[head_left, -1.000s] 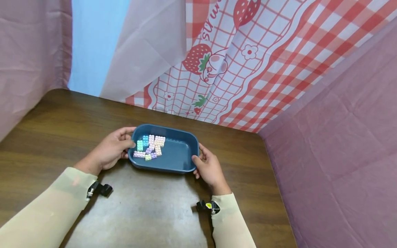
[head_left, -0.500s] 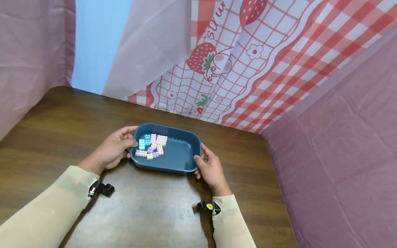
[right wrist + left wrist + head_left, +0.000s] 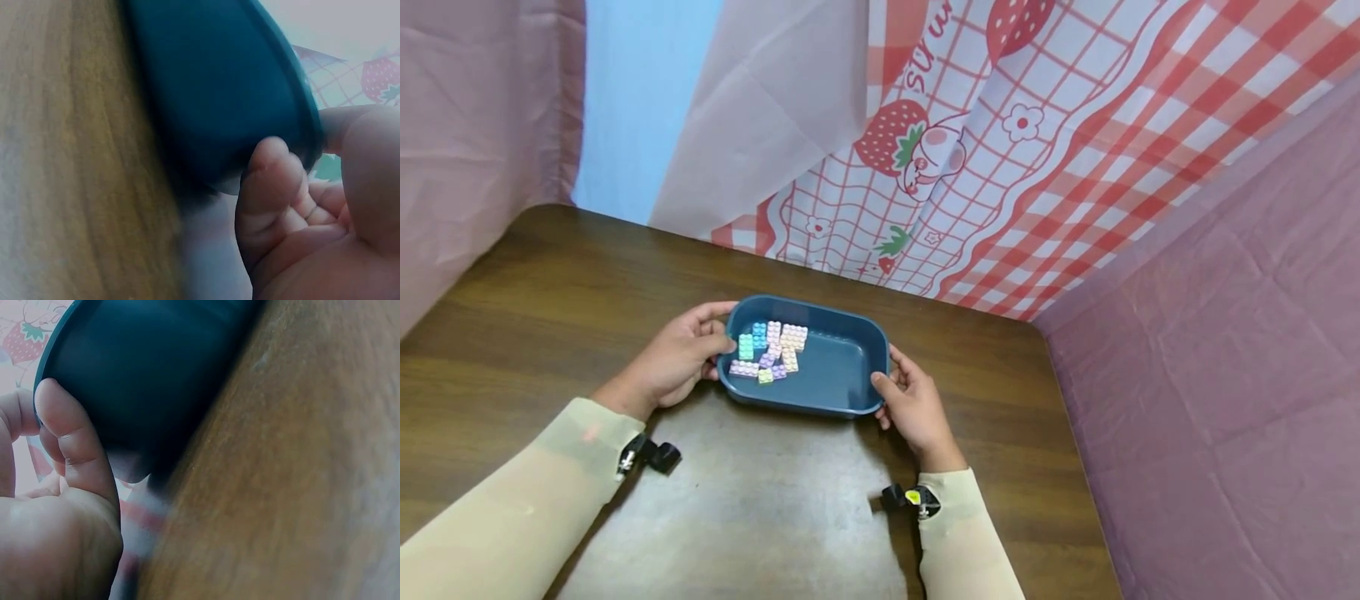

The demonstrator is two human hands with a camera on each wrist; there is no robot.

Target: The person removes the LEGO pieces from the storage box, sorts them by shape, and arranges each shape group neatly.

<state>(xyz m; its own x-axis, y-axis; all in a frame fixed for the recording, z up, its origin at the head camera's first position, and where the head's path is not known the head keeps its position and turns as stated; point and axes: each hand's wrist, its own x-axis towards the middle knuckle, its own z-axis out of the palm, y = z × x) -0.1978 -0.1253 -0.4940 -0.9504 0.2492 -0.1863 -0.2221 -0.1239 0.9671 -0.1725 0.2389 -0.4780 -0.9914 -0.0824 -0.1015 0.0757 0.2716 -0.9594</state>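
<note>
A dark blue oval-cornered tray [image 3: 831, 375] is held between both hands, close over the wooden table. My left hand [image 3: 673, 358] grips its left end, the thumb over the rim and the other fingers behind and beneath. At the opposite end my right hand [image 3: 917, 408] pinches the rim, thumb on top. Several pastel toy building bricks [image 3: 792, 336] lie gathered in the left half of the tray, in green, blue, pink, cream, purple and yellow. Both wrist views show the tray's outer wall [image 3: 144, 369], with the left thumb [image 3: 69, 431] against it; the bricks are hidden there.
The brown wooden table [image 3: 760, 517] extends around the tray, with a shiny patch of glare in front. A strawberry-print checked cloth [image 3: 985, 167] hangs behind it. Pinkish cloths stand at the left [image 3: 475, 125] and right [image 3: 1217, 350].
In the head view the tray, both hands and the background have shifted slightly right. Both hands keep the same hold, and the bricks stay in the same arrangement.
</note>
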